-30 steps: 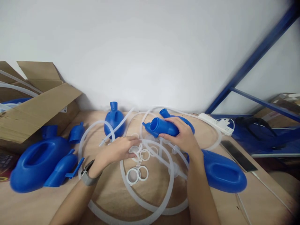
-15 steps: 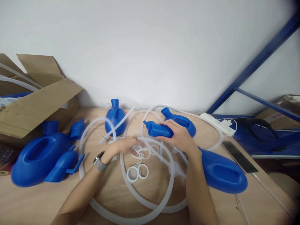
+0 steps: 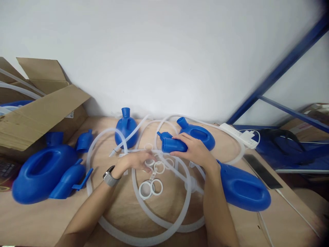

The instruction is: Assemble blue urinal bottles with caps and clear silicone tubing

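My right hand [image 3: 194, 151] is wrapped round a blue plastic spout [image 3: 173, 145], held above the table with its wide mouth facing left. A smaller blue spout cap [image 3: 164, 135] lies just behind it. My left hand [image 3: 137, 160], with a watch on the wrist, reaches over the loose white rings [image 3: 159, 167]; thumb and fingers are apart, close to one ring, and I see nothing clearly gripped. More white rings [image 3: 145, 190] lie nearer me, beside a small clear part. A translucent hose [image 3: 189, 192] loops across the table beneath both hands.
Blue urinal bottles stand or lie around: one at the back [image 3: 126, 132], one at right [image 3: 245, 188], one at left [image 3: 43, 175]. A cardboard box [image 3: 43, 113] holds hoses at left. A power strip [image 3: 239, 135] and a phone [image 3: 262, 171] lie at the right edge.
The spout in my right hand has tipped slightly, its mouth now turned less toward me. My left thumb and fingers have shifted a little over the rings.
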The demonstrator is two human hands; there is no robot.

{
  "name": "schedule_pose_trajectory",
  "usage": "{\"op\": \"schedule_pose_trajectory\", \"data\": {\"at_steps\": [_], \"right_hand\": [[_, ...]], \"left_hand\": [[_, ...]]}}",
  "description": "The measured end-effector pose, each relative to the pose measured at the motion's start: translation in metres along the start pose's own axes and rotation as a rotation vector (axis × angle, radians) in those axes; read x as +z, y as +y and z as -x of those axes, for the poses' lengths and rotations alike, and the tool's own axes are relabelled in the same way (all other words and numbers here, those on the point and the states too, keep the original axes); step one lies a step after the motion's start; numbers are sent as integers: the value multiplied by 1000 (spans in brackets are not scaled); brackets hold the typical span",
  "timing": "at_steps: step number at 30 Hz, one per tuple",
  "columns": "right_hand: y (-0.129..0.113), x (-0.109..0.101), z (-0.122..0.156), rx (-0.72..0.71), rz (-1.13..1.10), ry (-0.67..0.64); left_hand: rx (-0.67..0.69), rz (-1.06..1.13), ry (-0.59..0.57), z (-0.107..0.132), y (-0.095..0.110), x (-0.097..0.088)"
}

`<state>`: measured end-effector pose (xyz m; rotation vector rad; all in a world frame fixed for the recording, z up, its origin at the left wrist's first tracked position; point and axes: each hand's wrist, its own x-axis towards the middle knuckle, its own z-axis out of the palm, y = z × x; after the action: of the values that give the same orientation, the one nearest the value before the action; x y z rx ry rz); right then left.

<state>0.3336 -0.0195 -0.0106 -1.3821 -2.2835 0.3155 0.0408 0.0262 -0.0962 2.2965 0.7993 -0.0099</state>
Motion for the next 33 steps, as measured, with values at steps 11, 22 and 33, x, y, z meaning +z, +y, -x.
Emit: {"op": "schedule_pose_trajectory", "data": {"at_steps": [11,22,33], "right_hand": [[-5,1,1,-104,-41,99],[-22,12,0,-237,26,278],[-32,4,5,-399,-512,490]], "left_hand": [[113,386,633,29,54,-31],[205,475,799,28,68,-23],[306,911,750,46,64,-34]]}}
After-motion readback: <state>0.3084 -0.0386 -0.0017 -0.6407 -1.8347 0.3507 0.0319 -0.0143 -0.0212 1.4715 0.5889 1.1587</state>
